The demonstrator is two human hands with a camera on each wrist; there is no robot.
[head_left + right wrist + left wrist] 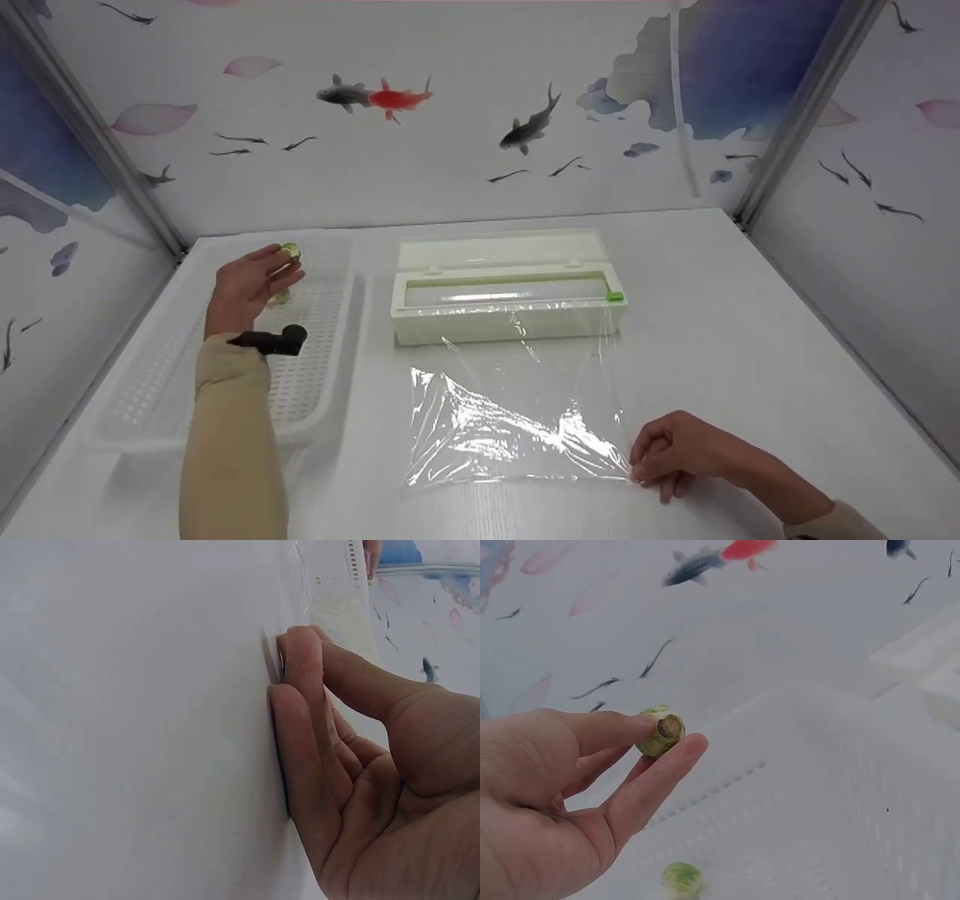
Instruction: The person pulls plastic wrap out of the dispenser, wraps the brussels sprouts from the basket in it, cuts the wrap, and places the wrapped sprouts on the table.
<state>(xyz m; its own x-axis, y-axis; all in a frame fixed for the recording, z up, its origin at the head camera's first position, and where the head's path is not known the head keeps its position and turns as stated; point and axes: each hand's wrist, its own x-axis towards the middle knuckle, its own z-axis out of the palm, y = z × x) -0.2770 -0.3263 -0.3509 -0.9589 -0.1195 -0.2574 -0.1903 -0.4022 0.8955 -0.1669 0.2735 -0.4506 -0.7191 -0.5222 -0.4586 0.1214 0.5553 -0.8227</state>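
Note:
My left hand [247, 289] is raised over the white plastic basket [341, 382]. Between thumb and fingertips it pinches a Brussels sprout [658, 736], its brown cut stem facing the left wrist camera. Below it, a second Brussels sprout [682, 881] lies in the basket. Clear cling film [510, 442] stretches from a pale dispenser box [510, 327] towards me across the table. At the film's near right corner, my right hand [697, 454] pinches the edge between thumb and fingers, with its other fingertips against the tabletop.
The dispenser's lid [502, 249] is tipped back, showing the film roll [510, 291] inside. A green slider [615, 297] sits at the right end of its front edge. Walls printed with fish [529, 129] enclose the white table [720, 322] at the back and sides.

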